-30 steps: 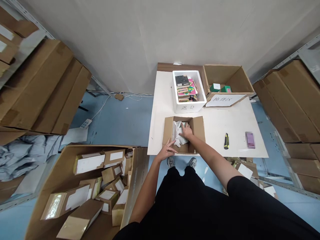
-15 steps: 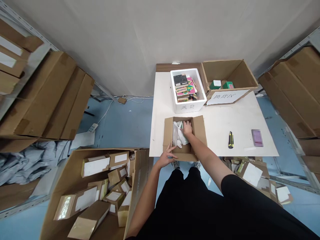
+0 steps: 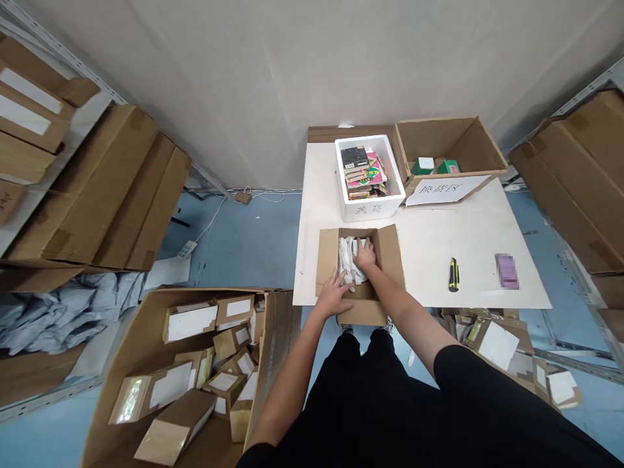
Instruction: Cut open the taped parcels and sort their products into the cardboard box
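An opened cardboard box [image 3: 385, 257] stands at the table's near edge with its flaps folded out. Inside it lies crumpled white wrapping [image 3: 347, 260], and beside that a small pale box [image 3: 359, 243] is partly hidden. My right hand [image 3: 365, 255] reaches into the carton, its fingers curled over the small pale box. At the carton's near left corner is my left hand [image 3: 333, 295], fingers spread, tips by the wrapping.
Behind the carton stands a white foam bin [image 3: 370, 211] of packaged goods. Right of it, a large labelled carton [image 3: 451, 136] holds green boxes. A utility knife [image 3: 454, 275] and a purple item [image 3: 507, 271] lie on the table [image 3: 424, 240]. A big carton [image 3: 273, 351] of parcels is at left.
My left hand has moved from the carton's near edge up and inward, toward the wrapping. My right hand stays inside, and more of the small pale box shows. The view has shifted slightly.
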The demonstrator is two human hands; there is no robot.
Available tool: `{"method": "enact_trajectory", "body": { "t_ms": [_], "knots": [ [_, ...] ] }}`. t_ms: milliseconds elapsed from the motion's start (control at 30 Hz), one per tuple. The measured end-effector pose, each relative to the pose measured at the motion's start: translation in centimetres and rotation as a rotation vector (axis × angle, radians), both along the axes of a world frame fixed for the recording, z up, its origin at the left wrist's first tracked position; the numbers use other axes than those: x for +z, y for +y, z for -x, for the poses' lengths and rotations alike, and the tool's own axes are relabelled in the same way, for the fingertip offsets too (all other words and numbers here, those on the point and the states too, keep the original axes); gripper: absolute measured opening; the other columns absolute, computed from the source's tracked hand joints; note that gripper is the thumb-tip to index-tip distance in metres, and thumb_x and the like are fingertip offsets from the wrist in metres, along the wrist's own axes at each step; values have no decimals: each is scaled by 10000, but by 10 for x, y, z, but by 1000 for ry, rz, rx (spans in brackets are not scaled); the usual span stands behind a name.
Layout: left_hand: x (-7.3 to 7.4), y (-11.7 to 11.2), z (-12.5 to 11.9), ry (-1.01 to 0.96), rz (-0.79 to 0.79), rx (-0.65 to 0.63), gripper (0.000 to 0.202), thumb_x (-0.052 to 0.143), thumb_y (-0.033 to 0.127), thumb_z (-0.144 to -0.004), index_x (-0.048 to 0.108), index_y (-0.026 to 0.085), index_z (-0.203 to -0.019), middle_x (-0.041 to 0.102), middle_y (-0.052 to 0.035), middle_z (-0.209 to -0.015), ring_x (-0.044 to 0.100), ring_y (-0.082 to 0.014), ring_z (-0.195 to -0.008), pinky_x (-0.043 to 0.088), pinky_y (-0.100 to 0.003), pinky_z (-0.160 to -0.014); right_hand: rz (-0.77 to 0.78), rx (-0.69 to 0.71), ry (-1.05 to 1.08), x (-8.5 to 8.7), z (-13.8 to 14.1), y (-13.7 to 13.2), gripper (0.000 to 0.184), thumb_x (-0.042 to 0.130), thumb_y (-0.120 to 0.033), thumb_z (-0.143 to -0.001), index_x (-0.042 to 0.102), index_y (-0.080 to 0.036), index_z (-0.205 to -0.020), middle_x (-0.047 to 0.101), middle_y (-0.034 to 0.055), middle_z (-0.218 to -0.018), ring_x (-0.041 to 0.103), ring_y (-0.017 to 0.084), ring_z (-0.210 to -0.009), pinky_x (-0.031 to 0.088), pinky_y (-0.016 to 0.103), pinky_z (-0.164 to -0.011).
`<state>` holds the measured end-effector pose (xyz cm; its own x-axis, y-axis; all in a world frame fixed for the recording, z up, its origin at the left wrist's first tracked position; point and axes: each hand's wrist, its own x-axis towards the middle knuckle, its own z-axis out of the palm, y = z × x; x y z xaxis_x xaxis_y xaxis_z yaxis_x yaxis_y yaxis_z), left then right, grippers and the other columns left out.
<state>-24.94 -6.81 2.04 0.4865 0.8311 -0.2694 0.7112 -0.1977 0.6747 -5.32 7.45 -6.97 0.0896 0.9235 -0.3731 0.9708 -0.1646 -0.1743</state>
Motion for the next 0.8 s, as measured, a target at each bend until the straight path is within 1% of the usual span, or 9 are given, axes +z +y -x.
{"method": "enact_trajectory", "body": {
  "t_ms": [67,133,267,300,367,467,567,667,800],
  "knots": [
    [-9,7,-8,16,-11,-41,909,950,495,-690,626,298,-1515,110,-61,-1833,-8,-444,-1677,131,-647,-1343,22,13,-9,0,1,-2,802,628,-378,-989,315,-222,-1711,180,216,-1786,385,382,-1524,496,438,-1099],
    [-18,10,-11,28,-22,-31,997,956,580,-664,588,300,-1547,50,-72,-1837,-38,-438,-1677,79,-652,-1341,8,29,-23,1,1,-6,789,627,-309,-980,326,-239,-1707,152,201,-1797,358,376,-1548,507,428,-1088],
    [-28,6,-9,43,-53,29,1019,952,646,-646,609,277,-1532,49,-91,-1837,-64,-445,-1674,62,-637,-1345,-63,76,-37,5,1,-17,844,656,-264,-956,291,-272,-1717,87,157,-1817,247,375,-1605,502,430,-1107],
    [-29,5,-9,45,-55,35,1021,957,648,-637,618,273,-1525,62,-96,-1836,-67,-451,-1672,68,-638,-1344,-77,84,-36,7,2,-20,855,655,-262,-954,277,-272,-1721,68,145,-1821,235,378,-1608,498,435,-1116],
    [-30,4,-10,49,-50,39,1019,961,650,-629,631,269,-1514,86,-104,-1833,-62,-458,-1671,78,-647,-1341,-107,87,-31,12,4,-25,855,633,-248,-955,263,-255,-1726,58,137,-1823,262,374,-1592,496,435,-1123],
    [-31,5,-12,51,-56,41,1001,957,650,-633,644,263,-1501,106,-108,-1831,-48,-460,-1672,88,-656,-1338,-141,71,-12,19,4,-28,839,609,-216,-943,290,-233,-1718,143,152,-1806,378,349,-1519,505,414,-1107],
    [-33,6,-14,63,-73,46,981,972,620,-620,660,267,-1481,111,-103,-1831,-33,-464,-1672,108,-661,-1335,-100,26,-4,22,2,-25,836,634,-214,-923,333,-215,-1704,238,181,-1771,453,343,-1465,495,410,-1100],
    [-34,5,-14,66,-63,47,988,986,589,-613,654,268,-1487,101,-101,-1832,-33,-469,-1670,123,-666,-1332,-71,-9,-8,19,-1,-18,773,617,-242,-960,364,-213,-1690,249,191,-1766,424,350,-1497,470,417,-1114],
    [-39,5,-14,54,-41,34,988,973,601,-635,639,269,-1503,76,-96,-1835,-57,-475,-1666,134,-681,-1325,-63,33,3,10,-4,-7,682,559,-267,-1011,405,-194,-1671,294,195,-1749,363,342,-1545,435,420,-1151]
  ]
}}
